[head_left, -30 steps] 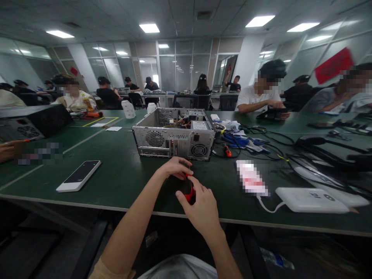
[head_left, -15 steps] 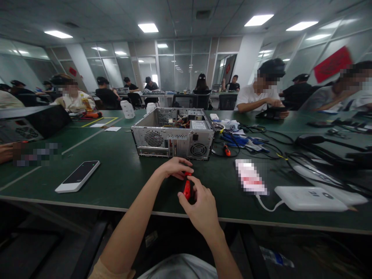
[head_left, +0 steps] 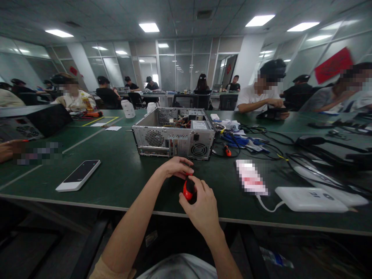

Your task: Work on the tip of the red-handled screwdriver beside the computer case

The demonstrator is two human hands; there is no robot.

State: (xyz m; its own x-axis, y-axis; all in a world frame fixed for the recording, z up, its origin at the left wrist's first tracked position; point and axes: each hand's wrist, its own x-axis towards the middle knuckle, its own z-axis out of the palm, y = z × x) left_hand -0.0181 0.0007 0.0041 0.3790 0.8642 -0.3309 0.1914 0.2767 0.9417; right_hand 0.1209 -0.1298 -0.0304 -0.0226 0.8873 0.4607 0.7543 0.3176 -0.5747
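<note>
Hands [head_left: 188, 190] have turned the red-and-black tool [head_left: 189, 190] more upright.

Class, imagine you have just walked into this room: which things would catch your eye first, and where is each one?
The open computer case stands mid-table with wires showing inside. Just in front of it, the left hand and right hand grip a small red and black tool. A white phone lies to the left, and tangled black cables spread to the right.
</note>
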